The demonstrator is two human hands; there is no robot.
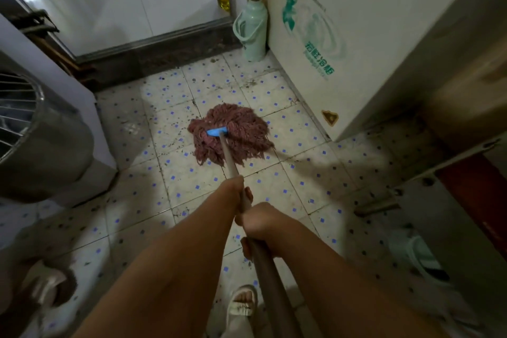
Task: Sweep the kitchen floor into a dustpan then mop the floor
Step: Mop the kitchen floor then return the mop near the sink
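Note:
A mop with a reddish-pink string head [233, 132] and a blue clamp lies spread on the tiled floor [301, 173], which is white with blue dots and dark specks of dirt. Its grey-brown handle [229, 158] runs back toward me. My left hand [236, 191] grips the handle farther down, toward the mop head. Just behind it, my right hand [260, 223] is wrapped around the same handle. A foot in a white sandal shows at the bottom of the view.
A white chest freezer [356, 35] stands at the right. A pale green thermos flask [251, 30] sits in the corner beside it. A metal drum with a wire grille [35, 129] crowds the left. A dark threshold and door lie ahead.

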